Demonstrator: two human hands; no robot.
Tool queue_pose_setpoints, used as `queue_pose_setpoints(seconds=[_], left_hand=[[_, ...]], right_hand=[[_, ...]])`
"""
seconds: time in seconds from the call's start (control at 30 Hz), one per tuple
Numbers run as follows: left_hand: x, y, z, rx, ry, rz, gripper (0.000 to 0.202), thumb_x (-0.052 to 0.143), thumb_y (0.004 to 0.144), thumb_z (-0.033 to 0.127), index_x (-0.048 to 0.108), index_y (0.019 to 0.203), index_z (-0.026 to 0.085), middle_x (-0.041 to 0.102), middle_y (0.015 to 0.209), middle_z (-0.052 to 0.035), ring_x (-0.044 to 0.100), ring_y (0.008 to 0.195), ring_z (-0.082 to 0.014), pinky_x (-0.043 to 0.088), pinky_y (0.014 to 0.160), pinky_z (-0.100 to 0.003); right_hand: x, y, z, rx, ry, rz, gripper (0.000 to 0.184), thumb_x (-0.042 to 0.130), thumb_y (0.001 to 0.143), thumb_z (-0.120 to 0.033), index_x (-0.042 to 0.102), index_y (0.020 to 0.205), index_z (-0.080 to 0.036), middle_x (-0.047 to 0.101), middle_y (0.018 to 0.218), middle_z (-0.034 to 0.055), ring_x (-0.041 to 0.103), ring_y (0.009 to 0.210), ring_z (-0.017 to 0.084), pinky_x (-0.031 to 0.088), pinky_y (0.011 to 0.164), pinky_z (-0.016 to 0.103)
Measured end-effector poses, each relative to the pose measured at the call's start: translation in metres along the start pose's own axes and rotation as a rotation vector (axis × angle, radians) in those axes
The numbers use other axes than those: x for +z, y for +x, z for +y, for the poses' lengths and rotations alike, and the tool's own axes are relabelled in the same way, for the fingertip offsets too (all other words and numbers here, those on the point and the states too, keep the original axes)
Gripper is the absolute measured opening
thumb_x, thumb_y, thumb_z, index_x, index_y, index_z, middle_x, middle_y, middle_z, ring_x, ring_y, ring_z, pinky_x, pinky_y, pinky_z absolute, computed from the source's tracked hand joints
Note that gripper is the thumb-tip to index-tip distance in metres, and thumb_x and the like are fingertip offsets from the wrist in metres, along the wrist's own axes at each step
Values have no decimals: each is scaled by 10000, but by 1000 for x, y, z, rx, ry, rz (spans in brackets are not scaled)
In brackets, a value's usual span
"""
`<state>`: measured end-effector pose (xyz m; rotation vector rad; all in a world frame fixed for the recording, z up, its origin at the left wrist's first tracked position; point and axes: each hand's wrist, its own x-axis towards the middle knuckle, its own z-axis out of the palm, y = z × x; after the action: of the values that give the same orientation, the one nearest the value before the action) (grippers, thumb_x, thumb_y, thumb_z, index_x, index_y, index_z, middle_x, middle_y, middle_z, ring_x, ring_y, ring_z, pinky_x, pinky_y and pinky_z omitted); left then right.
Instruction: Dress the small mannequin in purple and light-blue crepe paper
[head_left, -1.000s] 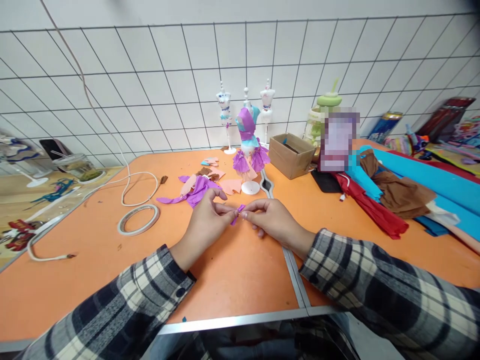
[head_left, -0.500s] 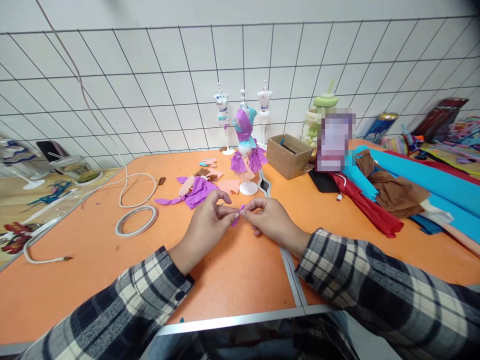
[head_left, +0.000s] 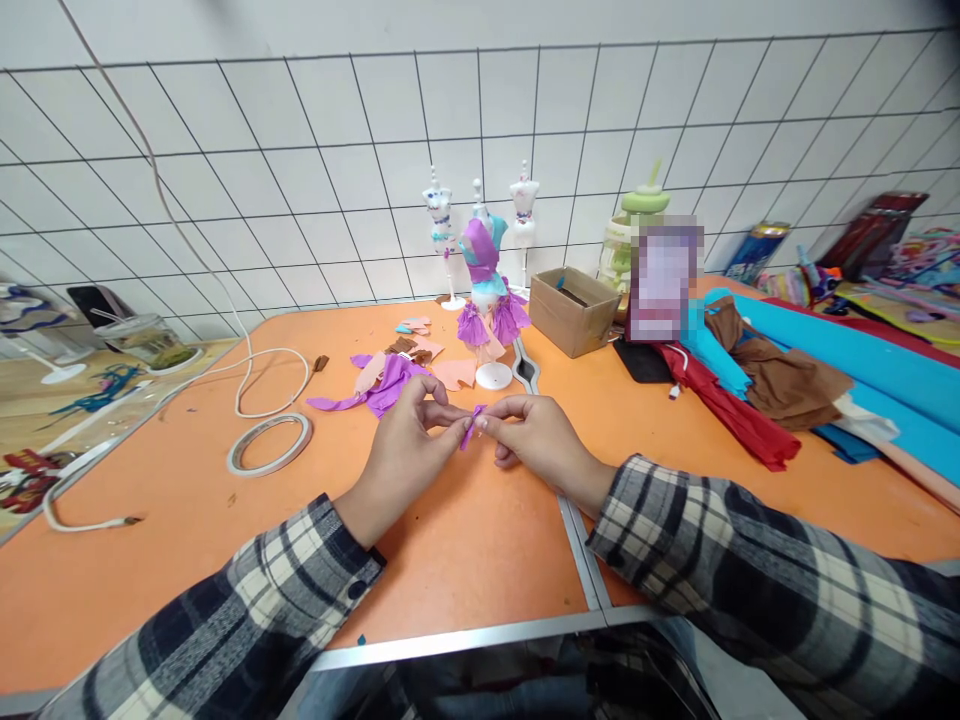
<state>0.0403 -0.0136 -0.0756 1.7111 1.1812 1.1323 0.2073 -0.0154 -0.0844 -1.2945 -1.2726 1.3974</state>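
Observation:
My left hand and my right hand meet above the orange table, fingertips pinched together on a small purple paper strip. Both wrists rest low over the table near its metal seam. Behind the hands stands a small mannequin dressed in purple and blue paper, on a white round base. Left of it lie purple paper scraps and pink paper pieces.
A roll of tape and a white cable lie on the left. Two bare white mannequins stand by the tiled wall. A cardboard box, a green-lidded cup and red, blue and brown paper sheets fill the right.
The hands keep pinching the purple strip, working it slightly between the fingertips. The view has drifted a little; nothing else has moved.

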Motion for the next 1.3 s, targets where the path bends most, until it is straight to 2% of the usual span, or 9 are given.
queue_pose_setpoints(seconds=[0.23, 0.5, 0.67, 0.8, 0.93, 1.07, 1.13, 1.2, 1.3], left_hand=[[-1, 6, 5, -18, -198, 43, 378, 670, 760, 159, 320, 874, 246, 686, 616, 72, 682, 592, -125, 523, 652, -250], [2, 3, 0, 6, -246, 23, 385, 695, 772, 166, 339, 896, 239, 729, 700, 42, 701, 626, -126, 536, 661, -251], [-2, -2, -3, 131, -212, 28, 362, 700, 810, 174, 360, 914, 239, 735, 779, 21, 733, 735, -142, 561, 699, -257], [-15, -2, -1, 214, -68, -173, 293, 653, 855, 158, 390, 959, 234, 741, 839, -10, 740, 818, -158, 563, 743, -281], [-22, -4, 4, 192, 95, -463, 201, 573, 885, 137, 440, 1008, 223, 738, 888, -35, 732, 838, -159, 554, 718, -275], [-17, -7, 4, 159, 204, -712, 333, 543, 871, 111, 441, 1166, 226, 736, 866, -18, 724, 810, -154, 554, 733, -291], [-15, -7, 2, 185, 288, -687, 364, 539, 862, 105, 438, 1189, 229, 746, 861, -10, 721, 796, -152, 551, 744, -297], [-16, -6, 0, 229, 338, -563, 327, 527, 868, 111, 441, 1161, 230, 757, 879, -11, 725, 810, -150, 548, 752, -293], [-21, -2, -3, 319, 397, -318, 298, 537, 886, 138, 441, 1155, 225, 767, 909, -20, 733, 863, -155, 546, 789, -294]], right_hand=[[2, -6, -3, 62, 200, -94, 191, 716, 822, -248, 695, 1002, -184, 718, 878, 30, 626, 557, 79, 504, 442, 169], [2, -8, -4, 108, 278, -66, 179, 780, 729, -230, 650, 837, -172, 646, 789, 8, 594, 654, 97, 506, 465, 168], [-6, -6, -3, 166, 346, -207, 357, 833, 665, -234, 585, 919, -195, 623, 777, -25, 598, 658, 90, 546, 529, 191], [-23, 8, 2, 151, 260, -309, 466, 838, 652, -215, 515, 988, -217, 645, 792, -24, 622, 694, 111, 562, 541, 210], [-35, 20, 7, 100, 36, -562, 307, 784, 672, -177, 579, 900, -165, 629, 781, -16, 624, 696, 104, 576, 586, 224], [-33, 21, 6, -49, -144, -577, 165, 704, 719, -142, 571, 814, -164, 587, 725, -33, 564, 624, 77, 518, 522, 170], [-32, 20, 4, -142, -216, -473, 120, 675, 748, -141, 580, 813, -172, 573, 733, -28, 542, 610, 77, 494, 482, 156], [-32, 19, 1, -180, -272, -293, 141, 677, 776, -177, 614, 902, -185, 579, 780, -13, 544, 602, 83, 480, 436, 152], [-34, 18, -2, -48, -258, -170, 226, 662, 847, -385, 628, 906, -170, 596, 775, 19, 536, 536, 86, 454, 366, 161]])
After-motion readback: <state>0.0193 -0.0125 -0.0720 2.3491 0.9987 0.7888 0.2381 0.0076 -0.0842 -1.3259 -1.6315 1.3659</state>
